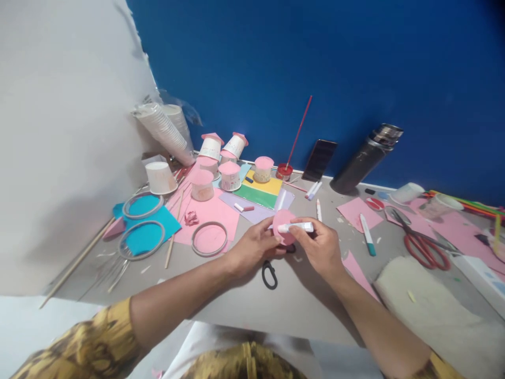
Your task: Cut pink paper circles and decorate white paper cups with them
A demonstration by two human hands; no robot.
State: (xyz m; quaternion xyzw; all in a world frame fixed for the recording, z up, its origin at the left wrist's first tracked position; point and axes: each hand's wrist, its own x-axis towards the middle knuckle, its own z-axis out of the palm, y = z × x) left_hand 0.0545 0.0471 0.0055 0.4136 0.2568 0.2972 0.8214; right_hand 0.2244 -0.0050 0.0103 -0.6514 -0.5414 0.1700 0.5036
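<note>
My left hand grips a small round piece of pink paper by its edge, above the middle of the table. In my right hand is a white, pen-like tube, pinched between thumb and fingers, its tip end against the face of the pink paper. Whether the tube is a marker or a glue stick I cannot tell. Just below my hands lie scissors with black handles, partly hidden by my left hand. Paper cups with pink paper tops stand behind my left hand.
To the left are embroidery hoops, blue paper and a wooden stick. At the back stand stacked cups, a phone and a dark flask. Red-handled scissors and a cloth lie on the right.
</note>
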